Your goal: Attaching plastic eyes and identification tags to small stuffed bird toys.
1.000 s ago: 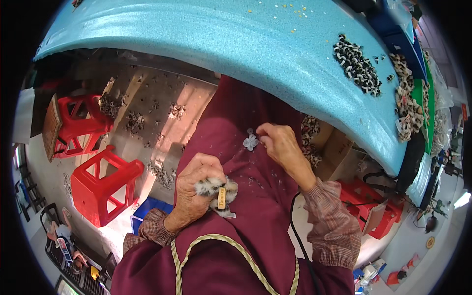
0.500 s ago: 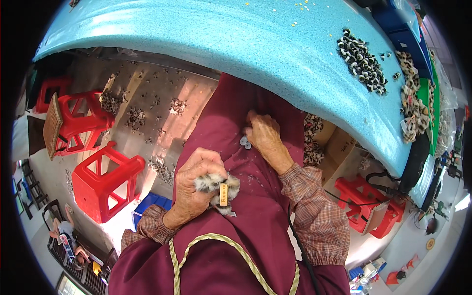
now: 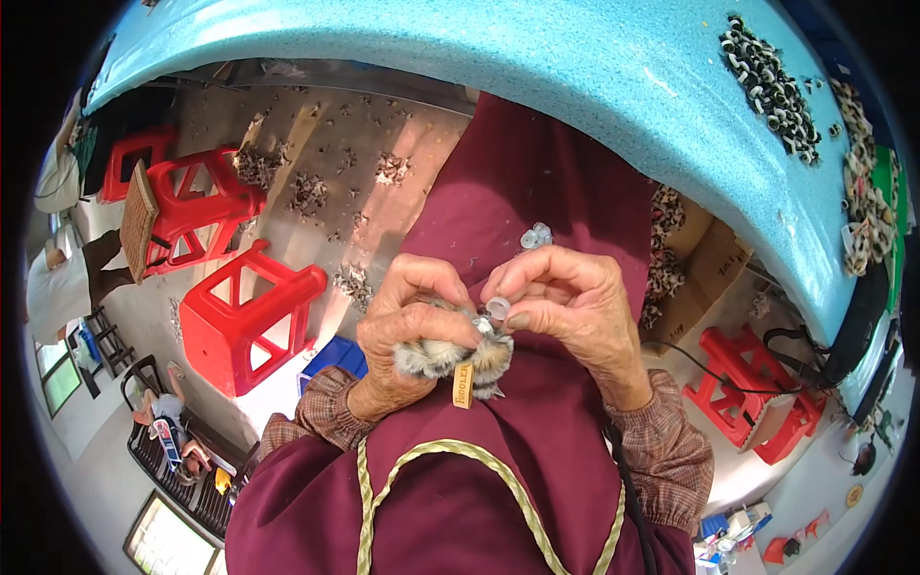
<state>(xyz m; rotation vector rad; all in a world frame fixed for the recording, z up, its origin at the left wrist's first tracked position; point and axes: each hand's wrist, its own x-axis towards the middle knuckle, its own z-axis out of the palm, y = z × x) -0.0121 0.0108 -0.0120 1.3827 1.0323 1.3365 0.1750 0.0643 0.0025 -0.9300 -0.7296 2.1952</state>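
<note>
Blue table w/ piles is sitting ahead. Left hand is gripping fur toy; right hand is pinching clear cap at it. Fitting looks underway, more caps are waiting on lap.

The person wears a maroon apron edged with a braided tan cord forming 1 loop at the chest. Beneath it, 2 long sleeves show a brown check pattern, gathered at the cuffs. Both hands are bare.

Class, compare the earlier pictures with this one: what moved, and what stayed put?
The right hand left the lap, came to the left hand, and now pinches a small clear cap against the furry toy. The left hand kept gripping the toy; a few caps remain on the apron.
</note>
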